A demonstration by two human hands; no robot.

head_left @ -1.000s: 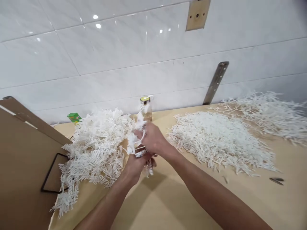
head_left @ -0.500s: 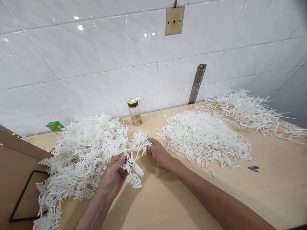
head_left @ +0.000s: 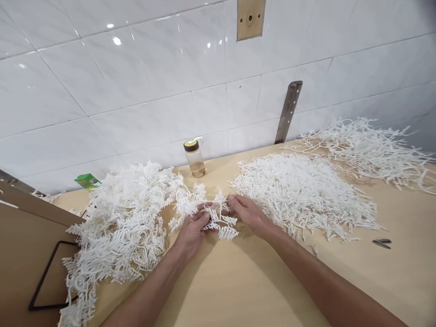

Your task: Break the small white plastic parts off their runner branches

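Observation:
My left hand (head_left: 192, 231) is closed, thumb against fingers, on a white branching sprig (head_left: 225, 221) with many fine comb-like twigs. It hangs just above the wooden table, pointing right. At the sprig's right side, my right hand (head_left: 250, 215) is closed with its fingertips pinched together; twigs hide exactly what lies between them. A loose white clump (head_left: 187, 200) lies behind my left hand. Left of it spreads a large tangled heap (head_left: 126, 222) of similar sprigs. Beyond my right hand is a flatter heap (head_left: 303, 195) of short white pieces.
A heap of long bare white stems (head_left: 368, 145) lies at the back right. Small dark snips (head_left: 382, 243) rest on the table (head_left: 245, 281). By the tiled wall stand a bottle (head_left: 195, 159), a green box (head_left: 86, 180) and a metal bracket (head_left: 289, 111). A brown panel (head_left: 34, 254) borders the left.
My left hand has moved right with the sprig. My right hand has also shifted right and stays by the sprig's twigs. The camera view has shifted slightly.

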